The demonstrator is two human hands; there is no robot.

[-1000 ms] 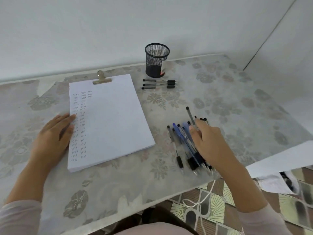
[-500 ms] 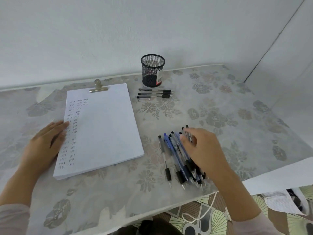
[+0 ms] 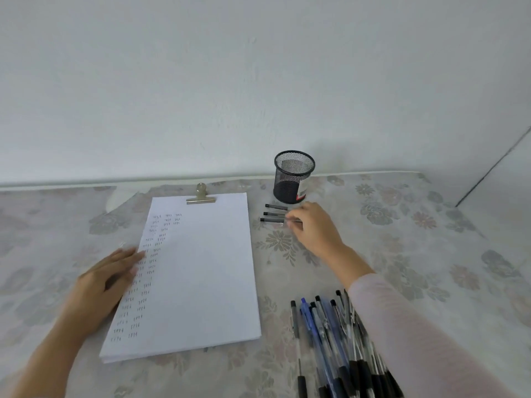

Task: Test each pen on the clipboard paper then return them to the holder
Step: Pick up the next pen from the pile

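Observation:
The clipboard paper (image 3: 198,271) lies at centre left under a metal clip (image 3: 200,196), with columns of small test marks down its left side. My left hand (image 3: 106,280) rests flat on the paper's left edge. The black mesh holder (image 3: 293,179) stands upright behind the paper's right corner. Three black pens (image 3: 273,214) lie side by side just in front of it. My right hand (image 3: 316,228) reaches over their right ends and pinches a thin pen at its fingertips. Several blue and black pens (image 3: 330,340) lie in a pile at the lower right, partly under my right sleeve.
The table carries a pale floral cloth (image 3: 402,239) and meets a white wall (image 3: 258,81) at the back. A second wall closes in at the far right, behind a dark corner line (image 3: 488,173). The table's front edge is out of view.
My right hand left the pen pile near the front and moved up to the three pens by the holder. The view tilted upward. My left hand stayed on the paper.

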